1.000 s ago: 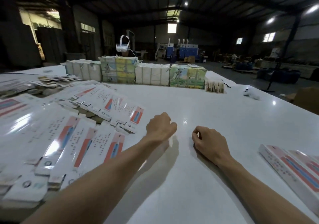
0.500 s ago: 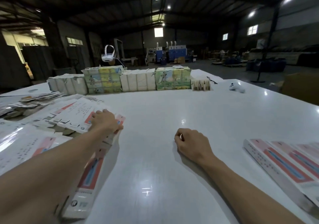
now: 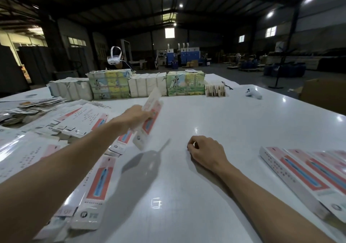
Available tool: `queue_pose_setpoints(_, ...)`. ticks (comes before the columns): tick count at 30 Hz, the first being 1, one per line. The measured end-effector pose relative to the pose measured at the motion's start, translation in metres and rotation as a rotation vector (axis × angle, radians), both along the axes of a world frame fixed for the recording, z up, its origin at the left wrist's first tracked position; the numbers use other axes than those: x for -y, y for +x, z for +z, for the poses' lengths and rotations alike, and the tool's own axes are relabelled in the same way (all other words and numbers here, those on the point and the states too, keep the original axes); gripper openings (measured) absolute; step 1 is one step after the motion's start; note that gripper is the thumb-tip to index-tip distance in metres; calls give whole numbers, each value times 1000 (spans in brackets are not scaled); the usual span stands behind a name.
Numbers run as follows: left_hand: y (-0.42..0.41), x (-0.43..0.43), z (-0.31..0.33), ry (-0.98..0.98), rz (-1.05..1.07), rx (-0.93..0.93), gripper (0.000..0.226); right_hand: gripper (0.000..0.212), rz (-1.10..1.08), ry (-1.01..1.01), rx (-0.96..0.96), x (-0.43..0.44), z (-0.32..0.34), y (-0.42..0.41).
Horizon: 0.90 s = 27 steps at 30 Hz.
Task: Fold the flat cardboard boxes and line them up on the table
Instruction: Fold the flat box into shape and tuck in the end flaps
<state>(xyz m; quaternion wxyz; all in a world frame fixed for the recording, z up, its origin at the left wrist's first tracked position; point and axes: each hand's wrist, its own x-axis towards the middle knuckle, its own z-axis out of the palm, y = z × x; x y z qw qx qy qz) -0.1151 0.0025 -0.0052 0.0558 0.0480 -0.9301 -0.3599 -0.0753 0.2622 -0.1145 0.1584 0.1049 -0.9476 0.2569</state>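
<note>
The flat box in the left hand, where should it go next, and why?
Probably carry it toward the right hand so both hands can pop it open. The left hand grips the flat box tilted above the table, and the right hand rests curled and empty near the row of folded boxes.

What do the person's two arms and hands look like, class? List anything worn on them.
Both the left hand and right hand are bare: no gloves, and no rings show. The left forearm and right forearm are uncovered to the frame's edge, with no sleeve, watch or wristband in view.
</note>
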Motion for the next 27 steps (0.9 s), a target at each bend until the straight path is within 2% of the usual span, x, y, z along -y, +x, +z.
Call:
queue_pose_setpoints(2,14,-25,-7,303,-132,142,33,16,38,-103,36,-1,4,0)
queue_pose_setpoints(5,38,-55,-21,763,-325,411,44,18,114,-462,-15,-4,10,1)
queue_pose_setpoints(7,52,-71,-31,966,-410,532,44,16,75,-630,-126,-8,12,1)
queue_pose_setpoints(9,65,-86,-40,1130,-429,576,42,12,27,-750,-210,-10,13,2)
queue_pose_setpoints(12,77,-100,-59,1126,-384,515,56,13,51,-836,-215,-11,16,4)
queue_pose_setpoints(13,80,-103,-65,1110,-389,491,54,14,75,-826,-209,-11,17,5)
queue_pose_setpoints(15,84,-104,-77,1146,-431,493,39,19,93,-725,-227,-12,18,3)
queue_pose_setpoints(17,86,-104,-83,1161,-429,453,47,24,130,-648,-234,-11,19,5)
queue_pose_setpoints(20,86,-104,-88,1118,-361,270,58,28,194,-566,-209,-6,21,10)
queue_pose_setpoints(23,86,-106,-88,1053,-287,168,57,22,199,-454,-210,-6,22,8)
queue_pose_setpoints(27,87,-106,-87,1025,-243,157,51,23,208,-359,-211,-10,24,8)
